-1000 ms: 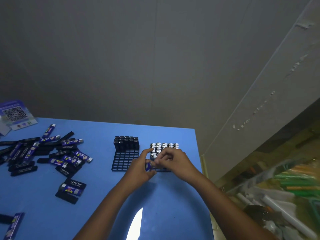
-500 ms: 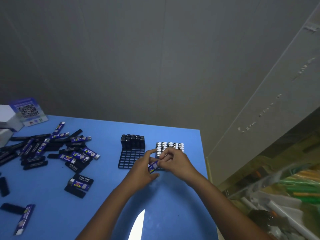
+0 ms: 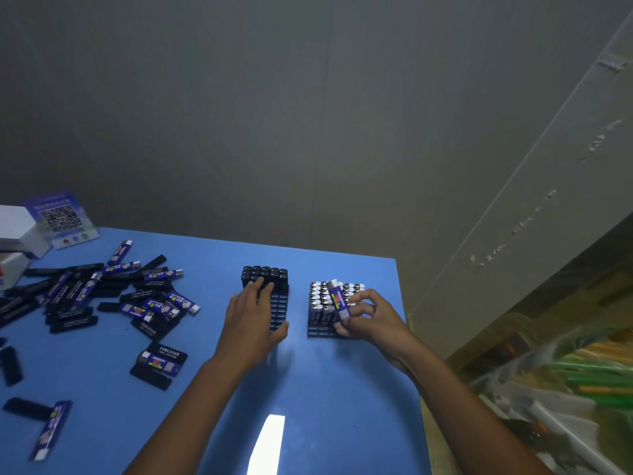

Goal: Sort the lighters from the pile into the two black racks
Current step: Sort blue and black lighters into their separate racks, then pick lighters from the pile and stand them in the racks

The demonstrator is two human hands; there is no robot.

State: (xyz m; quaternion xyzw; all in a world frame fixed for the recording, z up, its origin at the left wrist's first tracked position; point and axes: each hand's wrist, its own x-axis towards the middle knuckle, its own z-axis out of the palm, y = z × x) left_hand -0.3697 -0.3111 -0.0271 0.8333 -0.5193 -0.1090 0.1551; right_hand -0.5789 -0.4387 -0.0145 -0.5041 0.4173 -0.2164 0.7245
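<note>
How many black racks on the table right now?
2. The left rack lies under the left hand, black lighters filling its far rows. The right rack sits beside it, under the right hand, which holds a blue lighter.

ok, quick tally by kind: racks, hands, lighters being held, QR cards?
Racks: 2, left rack and right rack
Hands: 2, left hand and right hand
Held lighter: 1
QR card: 1
Total: 6

We seem to be in a small shop or stockroom — a payment QR-code sign [image 3: 61, 219] stands at the blue table's [image 3: 325, 389] far left, wrapped goods [image 3: 565, 382] piled at right.
</note>
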